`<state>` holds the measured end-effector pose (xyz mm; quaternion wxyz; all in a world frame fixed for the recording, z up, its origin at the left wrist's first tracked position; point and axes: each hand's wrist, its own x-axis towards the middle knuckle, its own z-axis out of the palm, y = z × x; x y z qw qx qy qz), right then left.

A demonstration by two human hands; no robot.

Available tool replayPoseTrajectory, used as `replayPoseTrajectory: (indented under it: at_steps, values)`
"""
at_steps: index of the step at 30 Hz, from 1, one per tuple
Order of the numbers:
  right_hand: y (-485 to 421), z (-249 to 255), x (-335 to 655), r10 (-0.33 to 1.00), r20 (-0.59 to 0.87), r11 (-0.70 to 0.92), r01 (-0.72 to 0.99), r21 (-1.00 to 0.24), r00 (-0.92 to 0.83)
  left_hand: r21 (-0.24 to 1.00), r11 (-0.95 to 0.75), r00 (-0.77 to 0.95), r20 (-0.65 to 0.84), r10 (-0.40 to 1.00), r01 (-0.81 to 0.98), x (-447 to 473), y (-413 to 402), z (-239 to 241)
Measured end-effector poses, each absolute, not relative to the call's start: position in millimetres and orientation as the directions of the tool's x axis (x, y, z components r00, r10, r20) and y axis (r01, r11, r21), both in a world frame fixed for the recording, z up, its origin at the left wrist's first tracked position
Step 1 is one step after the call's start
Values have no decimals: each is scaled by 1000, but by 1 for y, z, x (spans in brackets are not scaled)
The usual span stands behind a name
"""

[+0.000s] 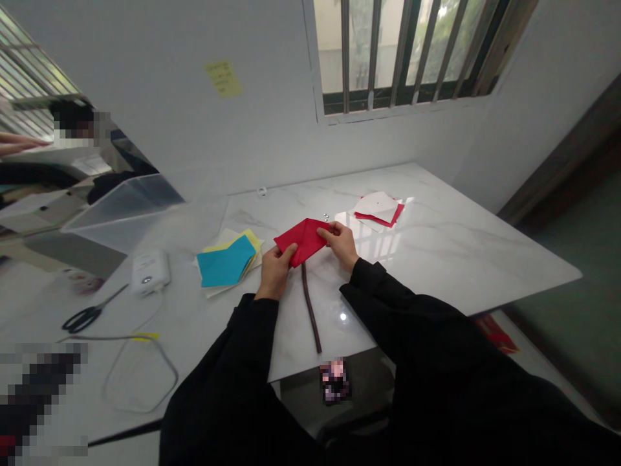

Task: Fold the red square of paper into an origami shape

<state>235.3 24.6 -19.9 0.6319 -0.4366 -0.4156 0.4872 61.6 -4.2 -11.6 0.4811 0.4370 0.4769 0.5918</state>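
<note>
A red paper envelope (305,241) is held up over the marble-patterned table, its folded flap facing me. My left hand (276,268) pinches its lower left part, thumb on top. At its right corner, my right hand (341,244) grips it between thumb and fingers. Beneath the envelope a thin dark brown stick (310,310) lies on the table, its far end hidden. Left of my left hand is a stack of paper pieces with a blue sheet (226,261) on top and yellow and white ones under it. Beyond my right hand sits a pile of white and red envelopes (380,208).
At the left are black-handled scissors (83,318), a white power strip (149,270) with a grey cable (167,362), and a clear plastic box (126,207). A yellow note (224,78) sticks to the wall beside a barred window (398,55). Another person works at far left.
</note>
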Motion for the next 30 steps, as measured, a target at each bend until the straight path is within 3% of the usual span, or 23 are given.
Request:
replayPoseTrajectory:
  at_steps: [4,7,12,15,18,22,30]
  values:
    - [19,-14,235,969,199,223,-167,-960,146,990,-89,-178,69,982,-108,59,-1,-16]
    - [16,-9,234,967,245,254,-200,-946,67,992,-83,-202,62,977,-100,57,0,-18]
    - [19,-9,235,989,149,142,-343,-929,5,990,-91,-206,68,976,-105,57,-1,-15]
    - [24,-15,236,988,154,144,-332,-932,-4,990,-106,-199,86,976,-92,58,-2,-13]
    - [24,-21,235,984,129,86,-308,-947,-122,989,-115,-192,95,977,-95,57,-3,-12]
    - [20,-22,234,970,88,46,-186,-982,-225,989,-122,-190,105,976,-82,56,-4,-11]
    - [17,-15,235,979,42,0,-205,-979,-201,990,-127,-195,112,974,-64,56,-6,-9]
